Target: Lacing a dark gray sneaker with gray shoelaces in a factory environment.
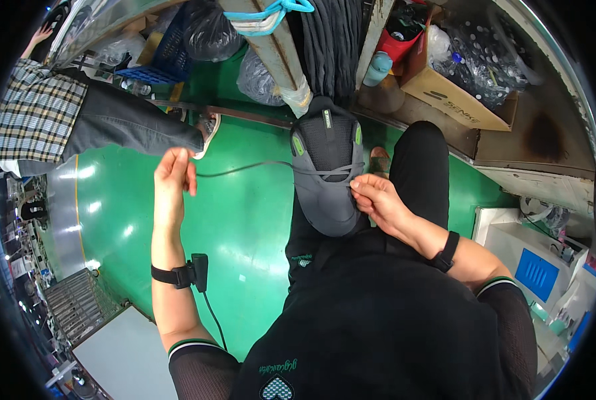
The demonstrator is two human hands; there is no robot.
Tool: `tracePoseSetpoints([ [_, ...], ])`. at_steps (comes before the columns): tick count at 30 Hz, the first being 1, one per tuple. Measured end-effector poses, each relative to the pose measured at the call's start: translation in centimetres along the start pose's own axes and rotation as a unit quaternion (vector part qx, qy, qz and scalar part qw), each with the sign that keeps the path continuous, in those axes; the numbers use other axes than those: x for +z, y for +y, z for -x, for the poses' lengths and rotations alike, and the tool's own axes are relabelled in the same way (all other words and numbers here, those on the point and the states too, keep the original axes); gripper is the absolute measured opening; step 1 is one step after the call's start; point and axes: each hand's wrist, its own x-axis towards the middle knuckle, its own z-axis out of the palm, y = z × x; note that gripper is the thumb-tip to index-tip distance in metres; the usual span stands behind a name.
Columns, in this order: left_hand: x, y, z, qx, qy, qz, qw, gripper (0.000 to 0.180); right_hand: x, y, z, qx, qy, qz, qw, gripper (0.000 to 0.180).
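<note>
A dark grey shoe (329, 200) with green side accents rests on my lap, its toe toward me. Its grey shoelace (251, 167) runs through the lower eyelets and stretches out to the left. At the lace's far end, my left hand (175, 171) pinches it, well away from the shoe. My right hand (377, 199) is beside the shoe's right edge, thumb and fingertips pinched together at the lace near the eyelets. Whether it grips the lace's other end there is hard to see.
Ahead hangs a bundle of dark laces (331, 47) by a metal post (271, 53). A cardboard box (461, 100) of small bagged parts stands on a shelf at right. Another person's leg (138, 120) is at left. A white table (121, 353) is at lower left.
</note>
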Motion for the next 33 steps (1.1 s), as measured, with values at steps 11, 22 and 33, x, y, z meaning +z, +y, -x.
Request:
tracePoseSetpoints([
  [11, -23.5, -16.2, 13.1, -0.06, 0.492, -0.058, 0.867, 0.016, 0.0, -0.6, -1.1, -0.354, 0.004, 0.133, 0.926, 0.02],
  [22, 19.1, -7.1, 3.8, 0.143, 0.167, -0.08, 0.972, 0.009, 1.4, -1.2, 0.0, -0.253, 0.068, 0.367, 0.893, 0.006],
  [33, 17.8, -5.6, 5.2, 0.051, 0.153, 0.004, 0.987, 0.011, 3.4, -3.4, -0.8, -0.242, 0.059, 0.634, 0.732, 0.006],
])
